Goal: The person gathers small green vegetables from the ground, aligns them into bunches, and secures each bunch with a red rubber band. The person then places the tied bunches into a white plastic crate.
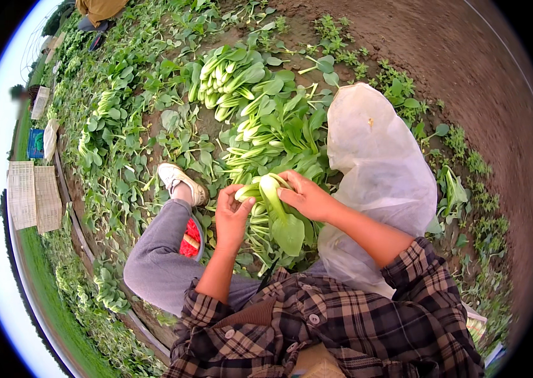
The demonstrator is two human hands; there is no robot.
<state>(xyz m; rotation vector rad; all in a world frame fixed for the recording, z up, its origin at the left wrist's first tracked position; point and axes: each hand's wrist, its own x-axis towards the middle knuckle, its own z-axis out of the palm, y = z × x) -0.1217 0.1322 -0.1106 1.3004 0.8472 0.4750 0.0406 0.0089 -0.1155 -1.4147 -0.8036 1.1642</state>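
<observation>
A head of bok choy [272, 193] is between my hands, its pale base up and one broad leaf hanging toward my lap. My left hand [232, 219] pinches it from the left with thumb and fingertips. From the right, my right hand [308, 194] grips the stalks, its thumb across them. Just beyond my hands lies a pile of bok choy [266, 137], pale bases mostly pointing left. A second bok choy heap [228, 78] sits farther out. Under my hands are more stalks, partly hidden.
White plastic sheeting [379, 156] covers my right leg. Beside my left shoe [183, 183] stands a bucket [201, 241] with red material and a wooden handle inside. Farther left are a hose [75, 222], woven panels [35, 196] and a blue crate [36, 143]. Another person [101, 9] is at top left.
</observation>
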